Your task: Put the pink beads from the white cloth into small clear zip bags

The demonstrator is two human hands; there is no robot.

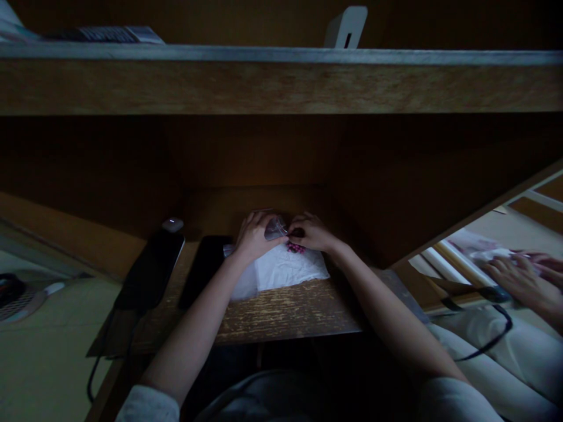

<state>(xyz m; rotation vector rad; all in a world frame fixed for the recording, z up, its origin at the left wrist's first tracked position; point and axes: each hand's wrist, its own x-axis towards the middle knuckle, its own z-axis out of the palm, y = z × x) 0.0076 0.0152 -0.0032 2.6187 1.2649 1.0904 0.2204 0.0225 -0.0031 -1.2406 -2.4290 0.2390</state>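
Observation:
My left hand is closed on a small clear plastic bag, with thumb and fingers around its edges. My right hand meets it at the bag's right side, its fingers pinched together. Just under the right fingertips hangs or lies a bunch of small pink beads, which the fingers seem to grip; its upper part is hidden. Both hands are over a crumpled white cloth or paper sheet. A translucent plastic sheet or bag lies at its left, beneath my left wrist.
The worn wooden desktop sits inside a cubby under a shelf edge. At left are a black phone-like slab, a second dark flat object and a small white case. Another person's hands work at right.

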